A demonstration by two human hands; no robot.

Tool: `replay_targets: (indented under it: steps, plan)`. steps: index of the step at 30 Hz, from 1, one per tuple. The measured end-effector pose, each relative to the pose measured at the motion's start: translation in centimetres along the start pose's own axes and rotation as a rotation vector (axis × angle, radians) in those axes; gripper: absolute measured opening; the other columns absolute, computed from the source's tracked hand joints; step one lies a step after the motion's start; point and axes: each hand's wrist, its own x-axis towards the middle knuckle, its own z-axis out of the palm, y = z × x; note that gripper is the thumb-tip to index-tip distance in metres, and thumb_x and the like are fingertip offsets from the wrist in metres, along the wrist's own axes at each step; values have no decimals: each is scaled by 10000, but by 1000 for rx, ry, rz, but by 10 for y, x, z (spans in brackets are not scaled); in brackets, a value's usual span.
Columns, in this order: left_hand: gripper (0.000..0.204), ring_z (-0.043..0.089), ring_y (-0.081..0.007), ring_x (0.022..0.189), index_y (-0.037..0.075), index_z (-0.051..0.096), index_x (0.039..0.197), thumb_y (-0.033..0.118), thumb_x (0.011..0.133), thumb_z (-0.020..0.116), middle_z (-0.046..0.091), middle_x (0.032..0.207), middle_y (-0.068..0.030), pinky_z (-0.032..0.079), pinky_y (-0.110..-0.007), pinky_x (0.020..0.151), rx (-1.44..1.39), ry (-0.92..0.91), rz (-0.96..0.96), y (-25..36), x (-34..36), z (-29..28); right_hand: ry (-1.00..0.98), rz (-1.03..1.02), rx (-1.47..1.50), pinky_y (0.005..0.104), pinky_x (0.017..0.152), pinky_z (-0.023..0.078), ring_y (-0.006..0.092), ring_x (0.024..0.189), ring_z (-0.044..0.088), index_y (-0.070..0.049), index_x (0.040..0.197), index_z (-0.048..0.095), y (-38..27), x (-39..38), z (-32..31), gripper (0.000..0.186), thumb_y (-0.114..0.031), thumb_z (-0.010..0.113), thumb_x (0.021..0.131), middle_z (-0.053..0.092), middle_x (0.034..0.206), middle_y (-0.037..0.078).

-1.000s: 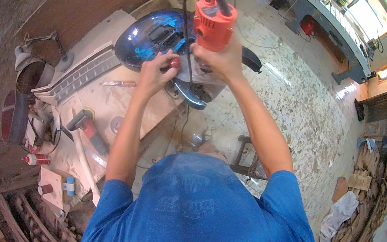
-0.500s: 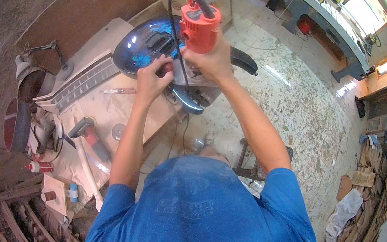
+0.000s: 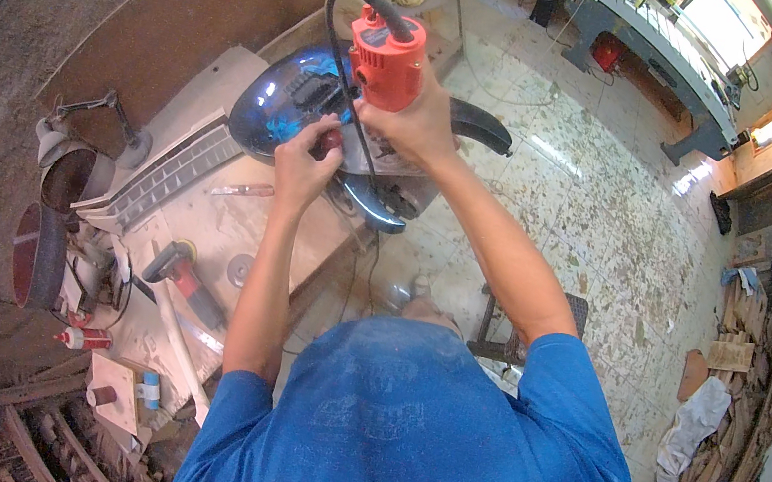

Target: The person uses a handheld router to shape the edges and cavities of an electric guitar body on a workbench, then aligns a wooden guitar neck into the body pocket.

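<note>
My right hand (image 3: 421, 128) is wrapped round the body of a red-orange power tool (image 3: 388, 68) with a black cable rising from its top. The tool stands upright over a glossy dark-blue rounded piece (image 3: 262, 100) that carries bright blue patches and black curved arms (image 3: 483, 126). Beside the tool, my left hand (image 3: 304, 157) is closed on a small dark-red rounded thing (image 3: 330, 139), perhaps a knob. The tool's lower end is hidden behind my hands and the cable.
On the wooden bench (image 3: 281, 235) lie a grey slatted panel (image 3: 165, 171), a knife-like hand tool (image 3: 243, 189), an angle grinder (image 3: 186, 282) and a disc (image 3: 240, 268). A red-and-white bottle (image 3: 84, 338) lies near the left edge. Scrap wood (image 3: 738, 438) is stacked at the right.
The power tool and my right hand have shifted slightly left across the blue piece. My left hand keeps its closed hold; the whole view has moved a little.
</note>
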Motion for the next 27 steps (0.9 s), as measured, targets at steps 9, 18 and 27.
replay_targets:
  steps: [9, 18, 27]
  plan:
    - [415, 771, -189, 1058, -28, 731, 1255, 54, 849, 707, 740, 1344, -183, 584, -333, 991, -58, -7, -28, -3, 0, -1, 23, -16, -43, 460, 890, 582, 408, 1011, 741, -29, 1247, 592, -3, 3, 4, 769, -406, 913, 659, 734, 1076, 208]
    - [418, 767, -167, 1020, -19, 738, 1265, 48, 853, 707, 753, 1328, -166, 585, -322, 964, -84, 5, -18, -7, -1, 1, 37, -8, -27, 455, 885, 578, 394, 1005, 744, -33, 1247, 589, -3, 1, 5, 761, -381, 912, 653, 734, 1078, 203]
    - [398, 772, -176, 1022, -6, 739, 1269, 60, 877, 726, 765, 1300, -161, 586, -324, 957, -72, -39, 5, -6, 2, -1, 29, -8, -2, 437, 898, 579, 372, 1013, 751, -44, 1255, 597, -4, 4, 2, 723, -321, 917, 670, 748, 1083, 191]
